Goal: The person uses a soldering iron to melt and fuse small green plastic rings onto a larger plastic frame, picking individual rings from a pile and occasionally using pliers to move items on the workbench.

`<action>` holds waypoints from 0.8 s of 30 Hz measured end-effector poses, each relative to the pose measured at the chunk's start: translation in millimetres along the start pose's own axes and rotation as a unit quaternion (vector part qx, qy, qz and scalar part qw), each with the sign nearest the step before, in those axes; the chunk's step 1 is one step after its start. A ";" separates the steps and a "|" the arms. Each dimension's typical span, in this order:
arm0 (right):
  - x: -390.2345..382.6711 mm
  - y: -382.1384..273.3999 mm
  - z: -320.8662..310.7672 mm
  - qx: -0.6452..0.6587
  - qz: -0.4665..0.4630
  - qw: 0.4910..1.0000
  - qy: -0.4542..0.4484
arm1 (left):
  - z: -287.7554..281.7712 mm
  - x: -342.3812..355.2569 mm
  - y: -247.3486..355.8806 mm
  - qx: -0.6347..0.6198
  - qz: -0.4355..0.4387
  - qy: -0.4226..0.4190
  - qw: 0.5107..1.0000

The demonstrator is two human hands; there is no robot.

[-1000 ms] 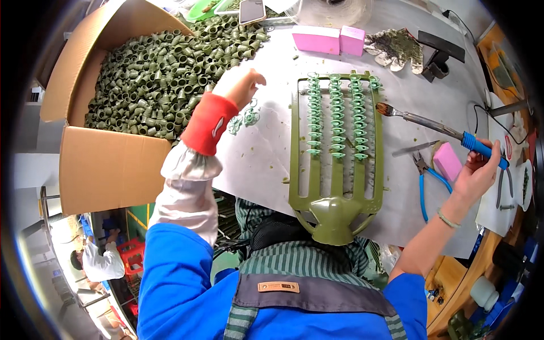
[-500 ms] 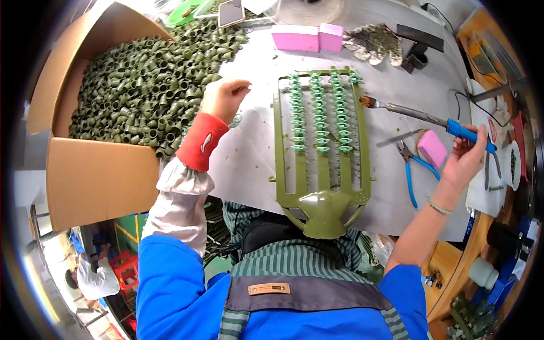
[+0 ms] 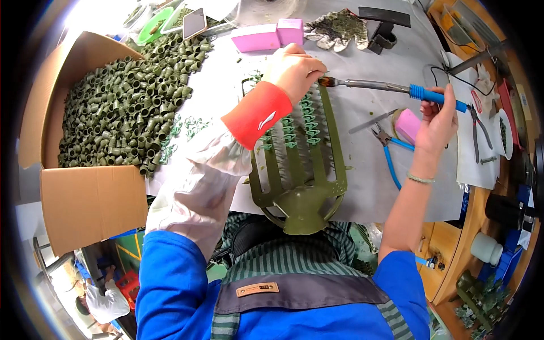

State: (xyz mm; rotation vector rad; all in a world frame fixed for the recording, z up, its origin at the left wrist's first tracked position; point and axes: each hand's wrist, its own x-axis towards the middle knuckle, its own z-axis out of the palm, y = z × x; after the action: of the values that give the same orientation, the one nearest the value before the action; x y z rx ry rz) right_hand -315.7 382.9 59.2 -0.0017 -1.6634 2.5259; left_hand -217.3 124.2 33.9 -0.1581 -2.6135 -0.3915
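An olive-green plastic frame (image 3: pixel 335 153) with long bars lies before me, its rounded cup-shaped end towards me. Rows of small light-green toothed pieces (image 3: pixel 310 122) sit along the bars. Over the frame's far end reaches my left hand (image 3: pixel 292 71), in a red wristband, thumb and fingers pinched; what is between them I cannot make out. My right hand (image 3: pixel 439 120) grips the blue ribbed handle of what looks like a soldering iron (image 3: pixel 377 85). Its brown tip is right beside my left fingertips, above the frame's far right corner. My left hand and forearm hide part of the frame.
A cardboard box (image 3: pixel 93 198) spills olive-green cups (image 3: pixel 113 107) on the left, near loose light-green pieces (image 3: pixel 195 126). Pink blocks (image 3: pixel 256 38), a stained glove (image 3: pixel 339 29) and a phone (image 3: pixel 195 24) lie farther back. Blue-handled pliers (image 3: pixel 391 161) lie right of the frame.
My left hand has moved right, from beside the frame to over its far end. My right hand has brought the iron's tip left to it. The whole view has shifted somewhat.
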 end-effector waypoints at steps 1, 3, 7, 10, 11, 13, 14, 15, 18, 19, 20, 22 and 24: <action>1.1 2.1 -0.3 0.009 0.003 1.000 -0.015 | 3.5 1.6 1.4 0.007 -0.002 0.006 1.000; 1.1 2.5 1.4 0.012 0.005 1.000 -0.017 | 7.6 4.3 0.1 0.009 0.003 0.008 1.000; -1.9 1.1 4.1 -0.035 0.000 0.999 0.002 | 2.6 -3.5 -6.9 0.027 -0.010 -0.003 1.000; -1.8 -8.4 -2.1 -0.078 -0.001 0.996 0.045 | -3.1 -4.0 -6.2 0.051 -0.016 -0.028 0.998; 3.3 -18.3 -14.4 -0.057 0.002 0.997 0.056 | 1.5 7.5 0.4 0.008 0.003 -0.020 1.000; 3.1 -17.9 -18.2 -0.021 0.013 0.998 0.050 | -13.9 6.1 -4.2 -0.089 -0.010 -0.003 0.996; -0.1 -17.2 -15.3 -0.010 0.010 0.999 0.040 | -28.6 -3.8 -11.2 -0.203 -0.143 -0.002 0.969; -2.2 -15.1 -13.3 -0.007 0.015 1.000 0.024 | -39.1 -21.9 -34.3 -0.288 -0.151 0.066 0.943; -4.6 -13.9 -11.0 -0.004 0.013 1.000 0.026 | -110.6 -83.0 -77.7 0.026 -0.331 -0.035 0.943; -5.7 -14.6 -10.6 -0.003 0.015 1.000 0.024 | -124.0 -107.8 -94.3 0.074 -0.365 -0.075 0.925; -6.5 -16.1 -10.2 0.000 0.013 1.000 0.019 | -132.3 -132.2 -108.5 0.123 -0.397 -0.115 0.902; -5.5 -15.2 -10.4 0.004 0.012 1.000 0.012 | -137.9 -170.5 -120.3 0.194 -0.428 -0.163 0.868; -5.0 -15.7 -14.3 0.003 0.008 1.000 0.018 | -125.2 -190.8 -121.2 0.194 -0.453 -0.154 0.856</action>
State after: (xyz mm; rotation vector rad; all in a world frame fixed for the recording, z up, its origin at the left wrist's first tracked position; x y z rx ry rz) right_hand -308.2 401.6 67.6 -0.0596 -1.6486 2.5276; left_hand -16.0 -36.9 16.6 1.2795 -2.8476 -0.1234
